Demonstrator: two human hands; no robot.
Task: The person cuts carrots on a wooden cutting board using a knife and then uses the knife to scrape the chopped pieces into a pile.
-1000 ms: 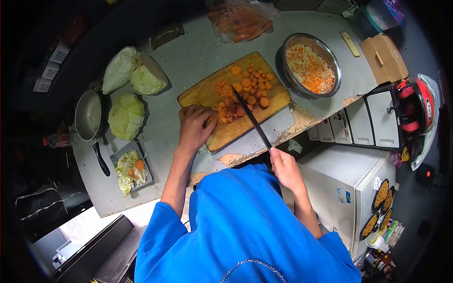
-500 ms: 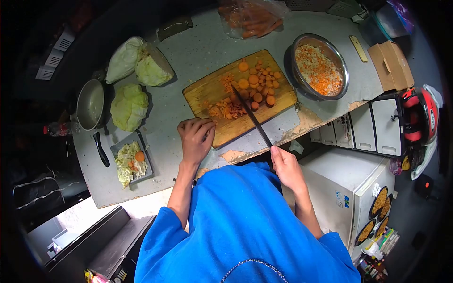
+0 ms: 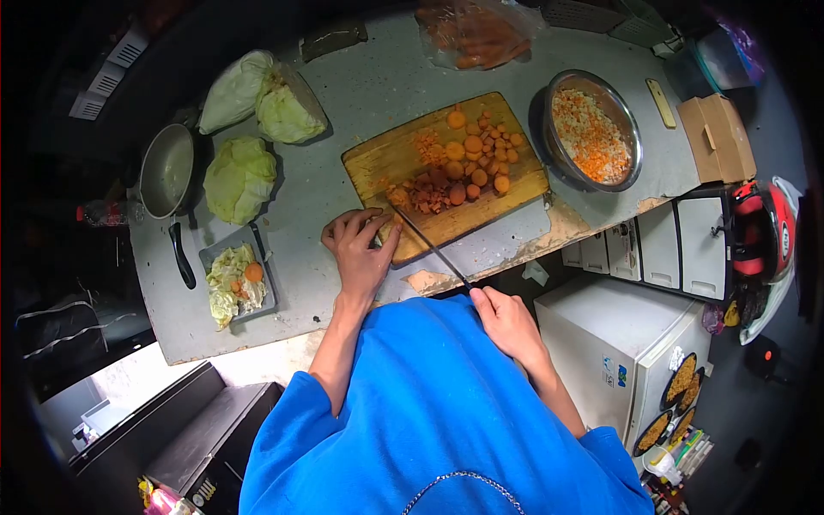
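Observation:
My right hand (image 3: 508, 323) is closed around the handle of a long dark kitchen knife (image 3: 432, 247). Its blade lies across the near left part of a wooden cutting board (image 3: 365, 163), its tip beside the chopped carrot (image 3: 429, 197). My left hand (image 3: 360, 247) is at the board's near left edge, fingers bent over it and the thumb on the wood, close to the knife tip. Carrot slices (image 3: 481, 148) and smaller orange bits cover the far right half of the board. What lies under my left palm is hidden.
A metal bowl (image 3: 635, 172) of minced carrot and pale bits stands right of the board. Cabbages (image 3: 240, 180), a frying pan (image 3: 167, 172) and a grey tray (image 3: 266, 296) of cabbage leaves are left. Bagged carrots (image 3: 476, 39) lie behind; a white fridge (image 3: 609, 318) stands at right.
The knife has swung left and nearer me, its tip passing from the middle of the board to beside my left hand. My left fingers now reach further over the board's edge.

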